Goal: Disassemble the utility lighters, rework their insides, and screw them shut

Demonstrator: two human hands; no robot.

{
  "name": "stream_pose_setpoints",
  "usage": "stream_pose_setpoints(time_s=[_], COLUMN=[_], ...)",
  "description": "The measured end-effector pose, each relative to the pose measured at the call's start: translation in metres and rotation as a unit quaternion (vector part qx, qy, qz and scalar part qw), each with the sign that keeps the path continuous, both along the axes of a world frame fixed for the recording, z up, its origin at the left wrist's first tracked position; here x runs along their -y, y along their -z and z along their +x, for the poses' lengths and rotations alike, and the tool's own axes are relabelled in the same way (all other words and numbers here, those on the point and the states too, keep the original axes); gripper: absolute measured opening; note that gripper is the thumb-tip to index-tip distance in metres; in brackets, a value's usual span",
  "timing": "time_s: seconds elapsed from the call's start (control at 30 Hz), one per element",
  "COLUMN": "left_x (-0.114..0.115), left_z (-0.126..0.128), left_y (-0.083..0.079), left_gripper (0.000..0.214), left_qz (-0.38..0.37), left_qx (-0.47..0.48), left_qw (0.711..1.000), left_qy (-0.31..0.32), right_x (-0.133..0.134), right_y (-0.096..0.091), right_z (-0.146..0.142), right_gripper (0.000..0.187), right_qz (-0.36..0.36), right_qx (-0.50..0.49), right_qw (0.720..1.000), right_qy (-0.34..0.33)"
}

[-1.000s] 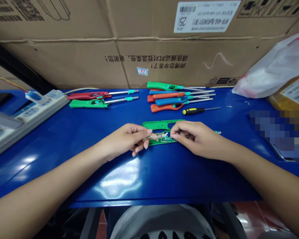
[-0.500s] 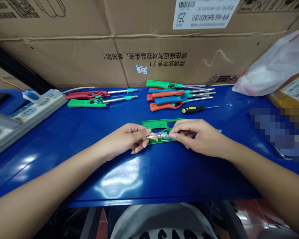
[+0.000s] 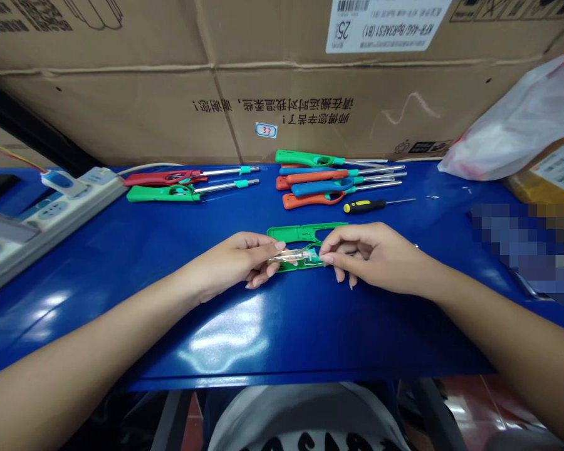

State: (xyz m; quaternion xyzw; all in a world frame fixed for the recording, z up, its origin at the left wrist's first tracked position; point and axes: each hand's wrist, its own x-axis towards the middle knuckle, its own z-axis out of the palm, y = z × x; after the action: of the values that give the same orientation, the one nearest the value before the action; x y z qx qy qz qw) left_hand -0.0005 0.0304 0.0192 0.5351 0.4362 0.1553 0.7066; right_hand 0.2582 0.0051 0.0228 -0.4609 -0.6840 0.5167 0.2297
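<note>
An opened green lighter shell (image 3: pixel 301 233) lies on the blue table (image 3: pixel 272 326) in front of me. My left hand (image 3: pixel 237 263) pinches the left end of a clear gas-tank insert (image 3: pixel 295 255) just above the shell. At the insert's right end, my right hand (image 3: pixel 369 254) pinches it with thumb and forefinger, the other fingers curled down toward the table. Both hands hide part of the shell and its metal nozzle.
Several long-nozzle lighters (image 3: pixel 329 178) lie at the back centre, two more lighters (image 3: pixel 169 185) to their left. A yellow-and-black screwdriver (image 3: pixel 369 205) lies beside them. A white power strip (image 3: pixel 51 213) sits left, cardboard boxes (image 3: pixel 263 81) behind, a plastic bag (image 3: pixel 521 125) right.
The clear insert was lifted slightly and levelled over the shell. My right hand's lower fingers have uncurled a little; the view has shifted slightly.
</note>
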Motion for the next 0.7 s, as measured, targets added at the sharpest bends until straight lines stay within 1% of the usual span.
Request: stream_pose_setpoints(time_s=[0.13,0.23,0.3,0.43,0.7], left_x=[0.0009,0.0010,0.0011,0.0017,0.0022], left_z=[0.0013,0.0020,0.0023,0.0028,0.0038], left_y=[-0.0025,-0.0033,-0.0034,-0.0041,-0.0060], left_gripper=[0.040,0.043,0.043,0.043,0.043], left_qz=[-0.006,0.000,0.005,0.004,0.006], left_qx=[0.001,-0.005,-0.008,-0.006,-0.015], left_qw=[1.000,1.000,1.000,1.000,1.000], left_qy=[-0.009,-0.008,-0.011,-0.017,-0.016], right_x=[-0.0001,0.0001,0.0002,0.0005,0.0021], right_y=[-0.0013,-0.0002,0.0010,0.0023,0.0003], right_z=[-0.0005,0.0011,0.0024,0.0029,0.0015], right_gripper=[0.023,0.020,0.019,0.019,0.017], right_qz=[0.043,0.065,0.061,0.029,0.031], right_qx=[0.018,0.026,0.026,0.024,0.032], right_qw=[0.999,0.997,0.998,0.999,0.999], right_qy=[-0.007,-0.017,-0.017,-0.010,-0.014])
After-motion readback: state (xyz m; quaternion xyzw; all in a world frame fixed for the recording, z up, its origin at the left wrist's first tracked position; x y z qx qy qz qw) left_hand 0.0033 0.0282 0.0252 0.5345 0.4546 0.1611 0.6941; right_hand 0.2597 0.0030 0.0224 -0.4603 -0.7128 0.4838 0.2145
